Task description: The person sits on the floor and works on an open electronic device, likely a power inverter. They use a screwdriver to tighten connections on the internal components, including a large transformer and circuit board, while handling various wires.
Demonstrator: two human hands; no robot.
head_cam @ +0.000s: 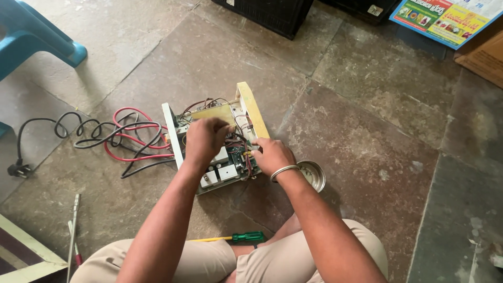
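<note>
Both hands reach into the open cream metal electronics chassis [255, 110] on the stone floor [367, 115]: left hand [205, 139] and right hand [271, 156] have curled fingers among wires, any grip hidden

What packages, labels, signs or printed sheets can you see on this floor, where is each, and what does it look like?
Printed poster: top right corner, flat rectangular sheet, blue border, green, yellow and red panels.
Brown cardboard box: right edge, just below the poster, only a corner shows.
Small white label: on a dark case at the top edge.
</note>
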